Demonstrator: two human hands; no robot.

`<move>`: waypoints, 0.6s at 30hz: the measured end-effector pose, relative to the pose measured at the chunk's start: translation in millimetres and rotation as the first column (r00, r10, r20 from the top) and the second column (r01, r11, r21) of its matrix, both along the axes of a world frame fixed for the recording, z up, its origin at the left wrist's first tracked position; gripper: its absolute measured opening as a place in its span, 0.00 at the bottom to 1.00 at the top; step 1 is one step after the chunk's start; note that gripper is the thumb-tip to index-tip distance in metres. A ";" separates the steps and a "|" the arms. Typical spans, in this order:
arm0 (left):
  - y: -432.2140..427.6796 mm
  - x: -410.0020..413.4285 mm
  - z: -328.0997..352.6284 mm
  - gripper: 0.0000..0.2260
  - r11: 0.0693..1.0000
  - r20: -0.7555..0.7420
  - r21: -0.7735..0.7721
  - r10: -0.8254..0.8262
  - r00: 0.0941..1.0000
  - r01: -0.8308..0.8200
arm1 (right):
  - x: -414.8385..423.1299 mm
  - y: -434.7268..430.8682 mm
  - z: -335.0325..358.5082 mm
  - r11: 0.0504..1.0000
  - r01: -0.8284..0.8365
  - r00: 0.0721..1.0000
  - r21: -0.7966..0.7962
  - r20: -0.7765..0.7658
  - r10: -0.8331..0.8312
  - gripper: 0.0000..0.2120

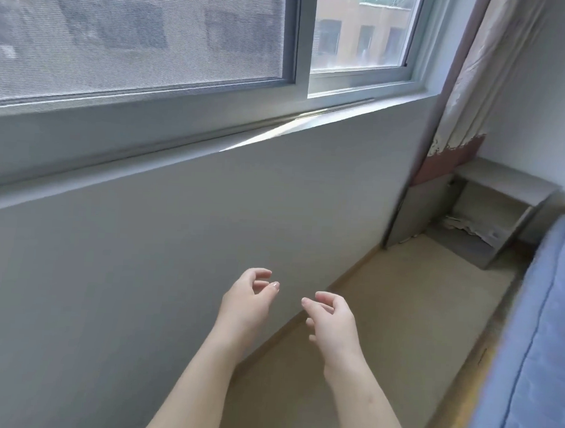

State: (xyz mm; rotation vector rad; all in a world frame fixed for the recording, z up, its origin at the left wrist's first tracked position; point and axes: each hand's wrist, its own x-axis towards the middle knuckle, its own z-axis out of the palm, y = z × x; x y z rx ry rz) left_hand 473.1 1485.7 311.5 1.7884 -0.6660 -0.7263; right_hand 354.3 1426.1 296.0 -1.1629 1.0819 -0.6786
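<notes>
Both hands hovered before the grey wall (174,257) beneath the window sill (279,128), touching nothing. The left hand (248,302) and the right hand (333,321) faced each other, near but apart, their fingers (261,273) loosely curled and empty. The wall stood just beyond them, meeting the beige floor (384,301). A blue bed (537,325) lay at the right, and a curtain (467,92) hung over a small cabinet (505,186) in the corner.

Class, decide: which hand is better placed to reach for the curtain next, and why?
Probably the right hand: it is empty, loosely curled, and on the side where the curtain hangs. The left hand is farther from it.
</notes>
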 end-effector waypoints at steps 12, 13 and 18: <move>-301.8 57.6 10.0 0.10 0.938 0.073 -0.007 -0.346 0.935 0.348 | 46.9 -262.4 9.8 0.947 0.320 0.947 -0.029 0.000 -0.320 0.13; -324.0 56.2 11.4 0.10 0.927 0.079 -0.004 -0.372 0.925 0.374 | 45.5 -280.0 11.0 0.938 0.347 0.938 -0.024 0.000 -0.347 0.13; -420.6 32.1 5.5 0.11 0.873 0.048 0.063 -0.486 0.873 0.483 | 18.7 -355.9 -0.4 0.875 0.484 0.875 0.023 -0.020 -0.483 0.12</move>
